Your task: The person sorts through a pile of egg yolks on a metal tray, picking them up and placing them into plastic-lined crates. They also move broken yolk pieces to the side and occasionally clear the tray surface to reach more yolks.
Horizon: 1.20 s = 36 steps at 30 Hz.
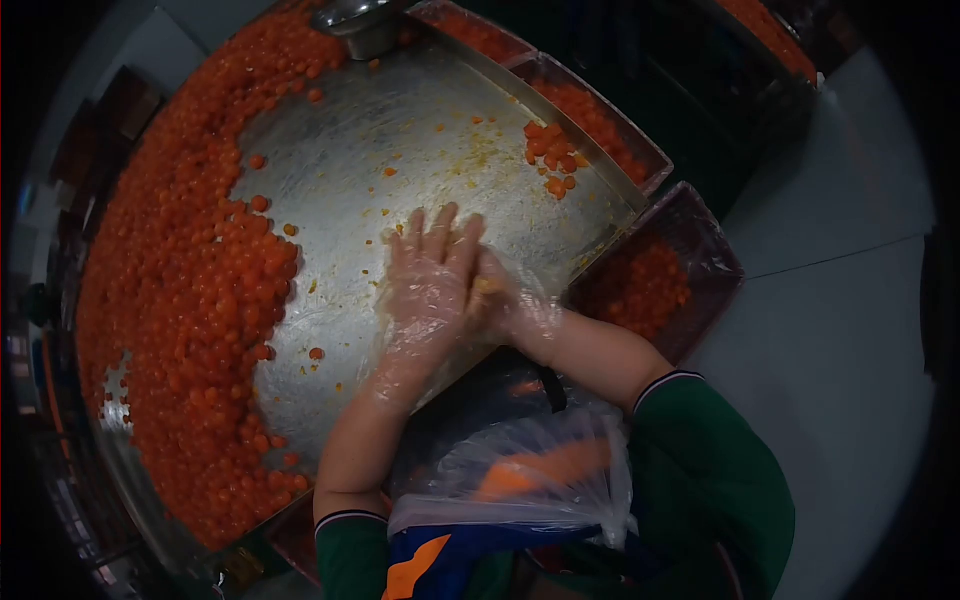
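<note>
Both my hands wear clear, crinkled plastic gloves and meet above a shiny metal table point(340, 200). My left hand point(430, 280) is stretched out, palm toward the metal, its fingers spread and pointing away from me. Against its thumb side rests my right hand point(520, 305), its fingers mostly hidden behind the left one. A yellowish spot shows where the two touch; I cannot make out what it is. Many round orange balls that look like egg yolks point(190, 300) lie heaped on the left. A small cluster of yolks point(550, 150) sits beyond my hands, near the right rim.
A metal bowl point(368, 30) stands at the table's far end. Along the right rim are plastic-lined crates, one with yolks at the back point(590, 115) and another crate point(715, 235) closer to me. Yellow scraps dot the metal. Clear plastic point(520, 440) covers my front.
</note>
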Motion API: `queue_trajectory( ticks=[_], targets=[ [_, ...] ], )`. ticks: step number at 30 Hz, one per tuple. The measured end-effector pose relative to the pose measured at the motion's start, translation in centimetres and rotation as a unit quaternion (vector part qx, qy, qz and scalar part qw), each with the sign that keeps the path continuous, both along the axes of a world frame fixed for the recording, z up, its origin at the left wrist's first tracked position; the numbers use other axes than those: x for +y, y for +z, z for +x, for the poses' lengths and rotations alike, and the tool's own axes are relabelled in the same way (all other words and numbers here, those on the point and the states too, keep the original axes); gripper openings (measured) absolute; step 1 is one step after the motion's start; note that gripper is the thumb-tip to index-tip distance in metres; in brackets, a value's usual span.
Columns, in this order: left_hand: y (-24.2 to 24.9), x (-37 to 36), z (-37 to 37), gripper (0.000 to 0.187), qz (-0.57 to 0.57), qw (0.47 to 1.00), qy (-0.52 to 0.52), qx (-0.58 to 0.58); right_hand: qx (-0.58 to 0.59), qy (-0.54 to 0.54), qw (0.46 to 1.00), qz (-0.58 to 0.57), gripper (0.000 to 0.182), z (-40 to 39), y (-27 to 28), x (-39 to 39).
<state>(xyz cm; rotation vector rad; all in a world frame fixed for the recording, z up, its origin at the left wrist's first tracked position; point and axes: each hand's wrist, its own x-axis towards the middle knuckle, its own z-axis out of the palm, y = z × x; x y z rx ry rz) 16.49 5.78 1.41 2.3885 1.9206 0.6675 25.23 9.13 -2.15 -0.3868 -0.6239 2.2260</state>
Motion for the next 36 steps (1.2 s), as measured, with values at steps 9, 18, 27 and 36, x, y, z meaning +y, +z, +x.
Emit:
queue_trajectory(
  ticks=[9, 18, 27, 36],
  targets=[
    [1.0, 1.4, 1.8, 0.037, -0.092, 0.944, -0.061, -0.311, -0.061, -0.184, 0.959, -0.207, 0.044, 27.9, -8.2, 5.6],
    [0.4, 0.3, 1.8, 0.028, -0.118, 0.955, -0.017, -0.273, -0.423, -0.375, 0.814, -0.134, 0.047, 31.3, -7.9, 7.0],
    [-0.9, -1.9, 1.8, 0.028, -0.101, 0.961, 0.019, -0.255, -0.574, 0.161, 0.177, 0.783, 0.056, 15.3, 0.2, 14.7],
    [-1.5, -15.4, -7.0, 0.028, -0.093, 0.923, 0.370, -0.061, -0.757, 0.016, -0.019, 0.653, 0.055, 6.5, -5.2, 27.7]
  ],
)
